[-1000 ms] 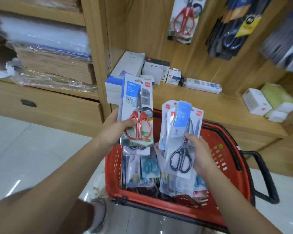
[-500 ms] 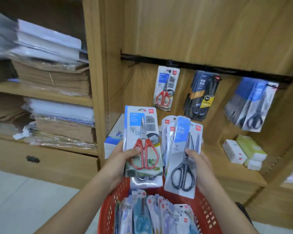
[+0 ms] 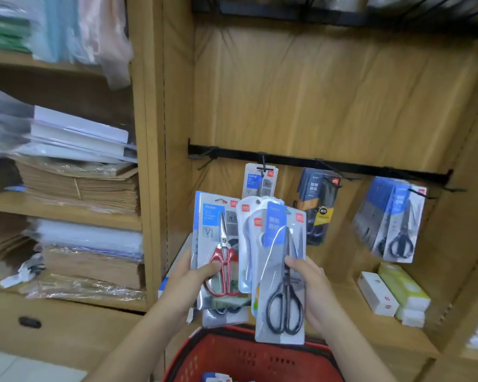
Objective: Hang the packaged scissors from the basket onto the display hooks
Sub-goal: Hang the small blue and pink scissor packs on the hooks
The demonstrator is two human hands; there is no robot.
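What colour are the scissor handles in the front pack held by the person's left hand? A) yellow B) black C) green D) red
D: the left hand grips the red-handled scissors pack; the black-handled scissors pack is in the right hand.

I face a light wooden shelving unit [image 3: 149, 133] with a wood-grain back panel [image 3: 315, 100]; low on my left, its drawer [image 3: 75, 329] with a dark oval handle [image 3: 29, 322] sits above pale floor [image 3: 11, 366].
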